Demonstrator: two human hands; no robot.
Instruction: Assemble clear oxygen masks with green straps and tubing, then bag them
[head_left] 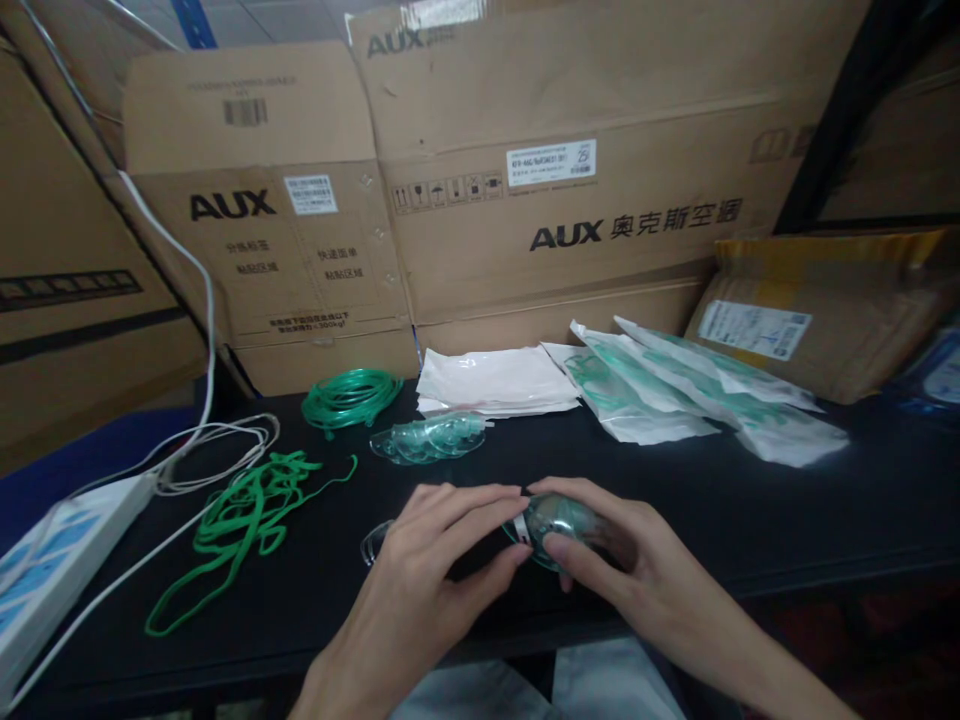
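Note:
Both of my hands meet over the near part of the black table, around a clear greenish face mask (559, 517). My right hand (626, 550) grips the mask's body from the right, thumb on its near side. From the left, the fingers and thumb of my left hand (442, 555) close on the mask's edge, at a small pale strip (521, 528). A clear curved piece (373, 543) shows partly from behind my left hand; its kind is unclear. Beyond the hands lie several nested clear masks (429, 440) and a coil of green tubing (352, 398).
Green elastic cords (255, 510) lie tangled on the left, near a white power strip (71, 565) and cables. At the back are stacked white pouches (495, 378) and several pouches with green contents (675, 390). Cardboard boxes (480, 230) and a taped parcel (832, 300) stand behind.

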